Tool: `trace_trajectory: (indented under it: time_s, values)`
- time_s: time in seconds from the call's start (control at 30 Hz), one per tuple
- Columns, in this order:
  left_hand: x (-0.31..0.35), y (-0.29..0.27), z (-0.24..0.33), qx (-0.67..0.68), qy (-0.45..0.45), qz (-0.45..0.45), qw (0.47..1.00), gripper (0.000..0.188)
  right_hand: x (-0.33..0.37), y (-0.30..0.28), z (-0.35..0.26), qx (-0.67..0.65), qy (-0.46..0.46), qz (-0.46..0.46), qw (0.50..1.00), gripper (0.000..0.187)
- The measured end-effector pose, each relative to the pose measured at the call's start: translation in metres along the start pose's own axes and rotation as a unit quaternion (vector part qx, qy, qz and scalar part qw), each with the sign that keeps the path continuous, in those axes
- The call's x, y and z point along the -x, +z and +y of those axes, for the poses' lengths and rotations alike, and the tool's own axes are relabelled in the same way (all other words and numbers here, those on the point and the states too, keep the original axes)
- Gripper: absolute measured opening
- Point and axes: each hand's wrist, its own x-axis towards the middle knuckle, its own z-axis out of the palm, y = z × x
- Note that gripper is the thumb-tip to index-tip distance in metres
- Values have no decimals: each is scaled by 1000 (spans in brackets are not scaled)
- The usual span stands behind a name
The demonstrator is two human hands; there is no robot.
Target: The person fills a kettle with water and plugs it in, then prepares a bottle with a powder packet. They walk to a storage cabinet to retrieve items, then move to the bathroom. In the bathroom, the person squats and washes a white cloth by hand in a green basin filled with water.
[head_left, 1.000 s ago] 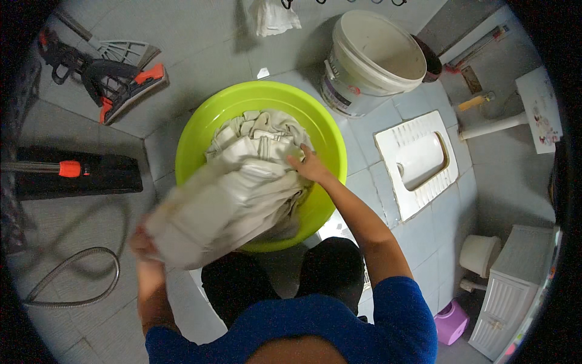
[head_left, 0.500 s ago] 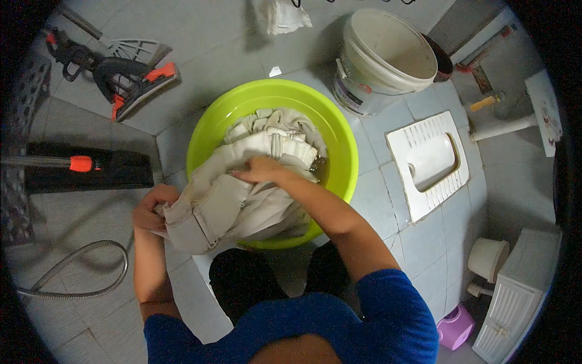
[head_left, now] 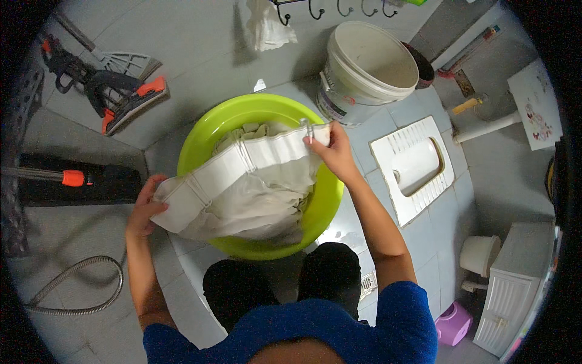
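Off-white cloth (head_left: 257, 200) lies heaped in a lime-green basin (head_left: 248, 106), and we hold its stiff white band (head_left: 221, 171) stretched above the pile, slanting from near left to far right. Thin pale cords (head_left: 245, 156) cross the band around its middle. With our left hand (head_left: 147, 206) we pinch the band's left end between thumb and fingers, just outside the basin's left rim. With our right hand (head_left: 332, 153) we grip the other end by the far right side of the basin; a small shiny piece (head_left: 306, 126) sticks up beside that thumb.

We have our knees, in dark trousers (head_left: 239, 291), just on the near side of the basin. Far right of it stands a white bucket (head_left: 348, 91), tilted in our view, with a dark round container (head_left: 423, 64) behind it. To the right we see a squat toilet (head_left: 415, 164) set in the grey tiles, and near right a white cabinet (head_left: 512, 291) with a purple container (head_left: 453, 323) beside it. On our left are a flexible metal hose (head_left: 79, 310) and a black tool with orange clips (head_left: 130, 97). Along the far wall we see black hooks (head_left: 315, 11) and a white hanging item (head_left: 273, 30).
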Motion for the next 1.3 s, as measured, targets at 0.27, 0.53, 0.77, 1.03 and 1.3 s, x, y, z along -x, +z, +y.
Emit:
trace_trajectory:
  time_s: [0.27, 0.53, 0.77, 1.03, 1.3]
  values:
    - [-29, -26, -46, -475, -26, -146, 868, 46, 32, -26, -50, -146, 82, -89, 982, 29]
    - [-51, 37, -128, -517, -37, -175, 837, 47, 45, -17, -47, -150, 202, -258, 933, 36]
    - [-57, 24, -140, -617, 208, -199, 733, 57, 52, -18, -38, -195, 207, -134, 949, 34]
    - [-34, 85, -67, -389, -52, -399, 829, 63, 67, 3, -39, -234, 164, -214, 934, 36]
    - [-27, 126, -52, -215, 81, -308, 923, 56, 76, 35, -41, -187, 70, -375, 905, 72]
